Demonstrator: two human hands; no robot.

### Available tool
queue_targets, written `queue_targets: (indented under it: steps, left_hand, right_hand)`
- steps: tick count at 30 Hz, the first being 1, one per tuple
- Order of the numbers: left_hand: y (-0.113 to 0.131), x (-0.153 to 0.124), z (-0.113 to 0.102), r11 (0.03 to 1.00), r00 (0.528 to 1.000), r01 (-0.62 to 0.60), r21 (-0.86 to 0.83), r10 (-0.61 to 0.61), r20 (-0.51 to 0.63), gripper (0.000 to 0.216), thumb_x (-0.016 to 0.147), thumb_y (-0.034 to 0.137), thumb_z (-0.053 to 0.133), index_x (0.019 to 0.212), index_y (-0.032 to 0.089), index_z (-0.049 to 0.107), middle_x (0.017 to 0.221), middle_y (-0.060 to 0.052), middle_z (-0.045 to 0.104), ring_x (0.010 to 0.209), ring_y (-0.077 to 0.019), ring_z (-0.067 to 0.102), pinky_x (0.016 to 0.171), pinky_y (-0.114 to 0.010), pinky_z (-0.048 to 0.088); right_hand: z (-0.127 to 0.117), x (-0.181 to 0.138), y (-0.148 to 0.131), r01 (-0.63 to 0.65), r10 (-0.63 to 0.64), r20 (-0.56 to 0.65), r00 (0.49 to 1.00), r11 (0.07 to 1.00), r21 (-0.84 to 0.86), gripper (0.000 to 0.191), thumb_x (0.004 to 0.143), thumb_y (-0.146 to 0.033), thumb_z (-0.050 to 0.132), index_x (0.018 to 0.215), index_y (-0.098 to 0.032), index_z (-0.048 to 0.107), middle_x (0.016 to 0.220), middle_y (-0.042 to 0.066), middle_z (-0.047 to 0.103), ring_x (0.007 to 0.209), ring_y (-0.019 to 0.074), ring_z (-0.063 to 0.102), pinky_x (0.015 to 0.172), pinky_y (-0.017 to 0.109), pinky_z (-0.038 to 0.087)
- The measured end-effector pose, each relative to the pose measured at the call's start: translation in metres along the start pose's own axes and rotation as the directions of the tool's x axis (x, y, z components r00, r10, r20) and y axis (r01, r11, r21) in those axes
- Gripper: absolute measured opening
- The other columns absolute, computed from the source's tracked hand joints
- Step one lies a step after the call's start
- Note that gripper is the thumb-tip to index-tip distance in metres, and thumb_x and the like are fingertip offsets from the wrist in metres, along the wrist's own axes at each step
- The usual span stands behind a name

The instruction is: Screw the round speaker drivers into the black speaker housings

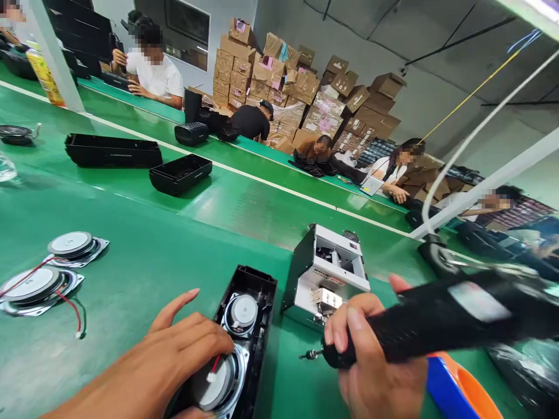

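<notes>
Mostly the risk starts from the big things and goes down to the small ones. The green belt (144, 273) is wide and carries other black housings (112, 150) behind, well apart from you, so no trouble there. Next, the electric screwdriver (437, 323): your right hand (371, 355) has its fingers clamped round the black grip, thumb up, and the bit tip hangs in the air just beside the open speaker housing (238, 343), pointing toward your left hand (174, 361). If you swing it quick, the tip can scratch the case or hit your fingers, imo. The white screw feeder box (327, 279) sits near, just behind the driver, so the tool body can knock it.

Your left hand lies on the housing at the near end, fingers together and pressing on the large speaker (218, 384), index finger stretched out apart. The small speaker (242, 313) sits further up in the same case. The red-white wire plug (212, 372) is just at your fingertips; you can pinch it under the speaker rim, or pull it off, bc it is thin. Two spare speakers (56, 267) rest at left w/ loose wires.
</notes>
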State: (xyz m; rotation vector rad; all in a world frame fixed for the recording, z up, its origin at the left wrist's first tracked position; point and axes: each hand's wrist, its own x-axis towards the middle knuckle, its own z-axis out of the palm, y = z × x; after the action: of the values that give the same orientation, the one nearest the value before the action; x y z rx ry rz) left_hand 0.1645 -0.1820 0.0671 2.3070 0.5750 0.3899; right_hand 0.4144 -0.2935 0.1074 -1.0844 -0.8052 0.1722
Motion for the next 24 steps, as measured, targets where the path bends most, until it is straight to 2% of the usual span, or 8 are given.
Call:
queue_targets:
  steps: [2,4,9,12,14,17,19,24]
  left_hand:
    - [0.003,0.004,-0.004,0.998,0.989,0.067,-0.003,-0.066,0.132,0.062,0.068,0.015,0.075,0.123,0.043,0.081,0.124,0.009,0.086,0.124,-0.0282,0.077,0.144,-0.049,-0.019]
    - [0.013,0.014,-0.005,0.987,0.949,0.157,0.040,-0.162,0.271,0.064,0.065,0.012,0.072,0.122,0.040,0.083,0.134,0.006,0.086,0.137,-0.0317,0.074,0.143,-0.056,-0.025]
    - [0.038,0.036,-0.010,0.954,0.867,0.224,0.200,-0.289,0.407,0.066,0.074,0.010,0.077,0.136,0.032,0.084,0.146,-0.007,0.084,0.145,-0.0396,0.071,0.146,-0.072,-0.011]
    - [0.036,0.036,-0.006,0.948,0.870,0.224,0.225,-0.299,0.391,0.065,0.077,0.011,0.080,0.138,0.032,0.084,0.146,-0.009,0.084,0.145,-0.0420,0.070,0.146,-0.076,-0.007]
    - [0.030,0.030,0.001,0.957,0.901,0.219,0.192,-0.273,0.337,0.066,0.075,0.010,0.081,0.136,0.034,0.084,0.142,-0.007,0.085,0.142,-0.0415,0.072,0.146,-0.075,-0.001]
    - [0.021,0.020,0.014,0.977,0.968,0.177,0.121,-0.195,0.157,0.057,0.079,0.019,0.086,0.133,0.038,0.083,0.130,-0.005,0.087,0.138,-0.0399,0.073,0.146,-0.068,0.019]
    - [0.018,0.016,0.021,0.978,0.984,0.158,0.133,-0.167,0.056,0.053,0.085,0.031,0.088,0.137,0.038,0.081,0.125,-0.006,0.086,0.139,-0.0398,0.072,0.143,-0.063,0.029]
    - [0.020,0.020,0.022,0.971,0.986,0.143,0.191,-0.157,0.061,0.055,0.089,0.038,0.084,0.144,0.036,0.077,0.127,-0.007,0.085,0.139,-0.0389,0.071,0.140,-0.060,0.035]
  right_hand:
    - [0.007,-0.010,-0.009,0.032,-0.036,0.040,0.999,0.996,0.082,0.062,0.110,-0.022,0.080,0.162,-0.042,0.053,0.071,-0.011,0.060,0.049,0.0128,0.056,0.051,0.026,0.055]
    - [0.015,-0.017,-0.015,0.032,-0.041,0.056,0.998,0.988,0.152,0.060,0.113,-0.022,0.077,0.161,-0.048,0.052,0.075,-0.011,0.060,0.049,0.0125,0.056,0.052,0.027,0.056]
    - [0.039,-0.030,-0.011,0.040,-0.078,0.173,0.982,0.976,0.213,0.058,0.116,-0.023,0.071,0.161,-0.051,0.048,0.078,-0.011,0.061,0.050,0.0132,0.059,0.053,0.028,0.057]
    - [0.055,-0.041,-0.003,-0.051,0.036,0.070,0.997,0.975,0.216,0.060,0.115,-0.026,0.076,0.164,-0.047,0.048,0.080,-0.010,0.058,0.055,0.0113,0.057,0.056,0.025,0.053]
    - [0.062,-0.048,0.002,-0.116,0.116,0.012,0.993,0.972,0.205,0.055,0.115,-0.030,0.078,0.160,-0.043,0.051,0.082,-0.010,0.055,0.058,0.0101,0.055,0.056,0.024,0.050]
    - [0.063,-0.052,0.012,-0.110,0.103,0.046,0.994,0.976,0.185,0.052,0.116,-0.027,0.074,0.161,-0.040,0.051,0.083,-0.009,0.056,0.058,0.0111,0.055,0.053,0.024,0.049]
    - [0.061,-0.052,0.018,-0.074,0.058,0.095,0.994,0.982,0.173,0.057,0.116,-0.025,0.073,0.165,-0.041,0.049,0.083,-0.009,0.059,0.056,0.0121,0.058,0.053,0.025,0.051]
    - [0.062,-0.054,0.020,-0.175,0.166,0.064,0.984,0.968,0.177,0.059,0.116,-0.030,0.076,0.165,-0.044,0.048,0.083,-0.009,0.059,0.060,0.0108,0.057,0.057,0.024,0.050]
